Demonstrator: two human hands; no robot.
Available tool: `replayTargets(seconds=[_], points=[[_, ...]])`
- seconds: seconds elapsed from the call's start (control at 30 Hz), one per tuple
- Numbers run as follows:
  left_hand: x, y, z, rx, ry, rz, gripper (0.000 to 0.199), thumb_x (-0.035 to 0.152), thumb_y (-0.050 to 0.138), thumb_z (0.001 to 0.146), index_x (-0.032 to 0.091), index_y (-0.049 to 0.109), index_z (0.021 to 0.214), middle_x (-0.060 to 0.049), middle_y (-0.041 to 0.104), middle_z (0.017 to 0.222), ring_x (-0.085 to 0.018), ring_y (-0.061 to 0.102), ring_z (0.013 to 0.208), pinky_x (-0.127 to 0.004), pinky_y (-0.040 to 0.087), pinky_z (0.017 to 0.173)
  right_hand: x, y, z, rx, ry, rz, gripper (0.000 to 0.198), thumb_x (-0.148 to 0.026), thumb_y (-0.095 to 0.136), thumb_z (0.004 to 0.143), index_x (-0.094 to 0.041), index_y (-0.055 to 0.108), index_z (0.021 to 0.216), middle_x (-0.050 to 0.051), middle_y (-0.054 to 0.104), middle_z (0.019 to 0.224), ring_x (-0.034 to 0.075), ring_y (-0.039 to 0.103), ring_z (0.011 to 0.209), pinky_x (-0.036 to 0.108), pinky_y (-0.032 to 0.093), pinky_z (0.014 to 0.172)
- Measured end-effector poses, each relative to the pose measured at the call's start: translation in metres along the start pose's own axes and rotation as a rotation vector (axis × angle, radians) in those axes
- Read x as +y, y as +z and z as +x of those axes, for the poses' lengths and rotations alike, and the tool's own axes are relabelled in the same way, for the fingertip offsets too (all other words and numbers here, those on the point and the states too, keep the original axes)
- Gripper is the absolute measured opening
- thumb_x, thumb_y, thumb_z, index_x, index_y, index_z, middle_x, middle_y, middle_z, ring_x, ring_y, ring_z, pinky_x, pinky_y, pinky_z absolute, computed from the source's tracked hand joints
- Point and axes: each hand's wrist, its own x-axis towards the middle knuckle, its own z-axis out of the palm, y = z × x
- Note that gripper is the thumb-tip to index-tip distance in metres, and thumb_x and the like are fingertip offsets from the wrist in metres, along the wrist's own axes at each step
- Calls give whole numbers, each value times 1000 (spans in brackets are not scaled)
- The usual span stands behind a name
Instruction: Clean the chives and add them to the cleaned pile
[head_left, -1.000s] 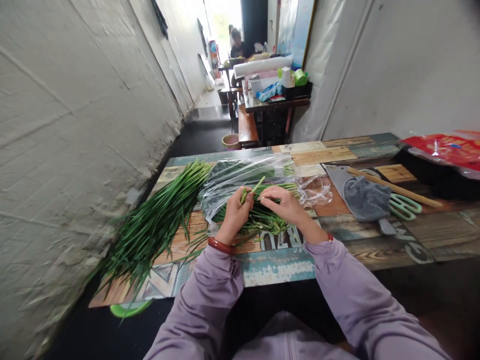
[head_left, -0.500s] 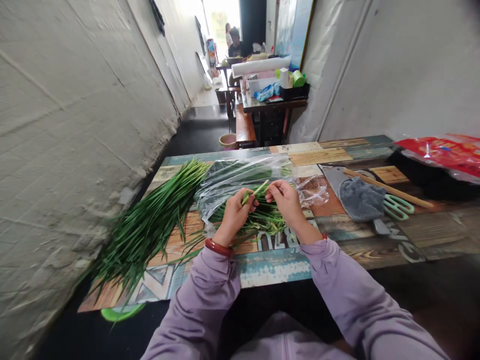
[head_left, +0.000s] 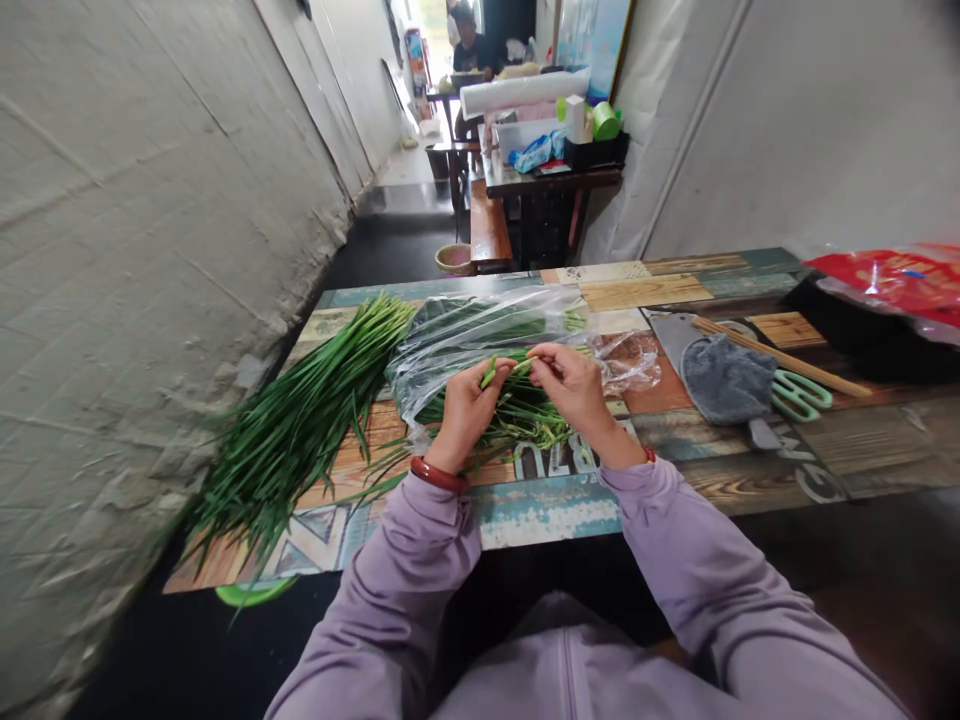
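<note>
Between my hands, above the table, is a small bit of garlic chives [head_left: 517,368]. My left hand [head_left: 472,400] is closed round the stalks, with a green end poking out over the index finger. Thumb and fingertips of my right hand [head_left: 574,390] pinch the pale end of the same stalks. Under the hands lie loose chives [head_left: 525,425], partly hidden by them. Just behind is a clear plastic bag [head_left: 465,335] with more chives inside. To the left a big bundle of long green chives [head_left: 307,430] rests on the table, its leaf tips hanging over the edge.
The wood-patterned table [head_left: 555,515] holds a grey cloth [head_left: 727,378], green-handled scissors [head_left: 801,395], wooden chopsticks [head_left: 787,358] and a red package [head_left: 892,285] on the right. A green basin rim [head_left: 255,593] shows below the left edge. Someone [head_left: 470,50] sits at a far table.
The view has tilted slightly down. My right hand has moved in against my left, its fingertips now on the stalk ends that stuck up before.
</note>
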Motion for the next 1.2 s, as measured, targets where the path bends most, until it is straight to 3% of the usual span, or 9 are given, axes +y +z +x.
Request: replayTargets(seconds=[0.13,0.27,0.43,0.67,0.8,0.9,1.0,1.1,1.2], points=[[3,3,-2,-19,62,15,28,36,53,94,21,75,100,-6,77,100,-21,70,94,-30,51,84,-4,6,-4,-48,-31,-6,15,-29,56,88,-22,69,93,6,74,87,19,70,77,32,56,74],[0,7,-5,-60,29,43,31,33,52,95,21,72,115,-4,76,87,-20,72,78,-28,52,74,-6,8,-4,-76,25,57,17,-27,55,87,-22,69,96,5,75,87,17,70,75,30,56,71],[2,3,-5,-113,-23,80,56,36,46,99,14,42,150,-3,73,69,-18,71,69,-27,53,73,-4,7,-1,-96,41,91,17,-26,57,84,-20,69,94,2,72,80,14,66,65,27,54,65],[11,0,-1,-118,-6,122,53,35,45,99,12,45,147,-13,75,111,-15,72,70,-27,56,76,-1,4,2,-148,75,119,18,-23,56,84,-19,69,96,-2,65,70,10,62,58,22,52,58],[7,0,-1,-87,69,196,49,34,46,99,16,49,144,-12,62,139,-19,71,105,-29,54,92,-2,4,2,-176,113,156,16,-22,58,85,-18,70,96,0,69,74,12,66,59,23,53,58],[5,0,-2,-77,112,232,48,33,46,99,16,50,143,-12,58,143,-22,63,122,-32,50,101,-2,6,2,-182,90,155,15,-21,59,85,-18,70,96,1,70,75,12,67,61,23,52,59],[6,1,-2,-112,65,212,50,35,45,99,15,49,145,-12,69,127,-19,72,96,-31,54,91,-3,6,2,-165,-6,69,14,-20,61,85,-18,71,94,1,70,75,12,64,63,24,49,62],[8,0,-1,-166,0,161,53,34,45,98,14,45,148,-10,75,107,-13,69,69,-29,54,83,-4,5,2,-154,-81,27,10,-24,63,86,-18,70,88,1,69,74,13,61,65,25,47,65],[7,-3,1,-201,-31,99,55,36,48,97,12,47,146,-9,74,103,-14,68,76,-29,52,86,-4,6,2,-137,-131,25,11,-21,60,88,-19,69,83,1,70,77,14,63,70,25,48,70]])
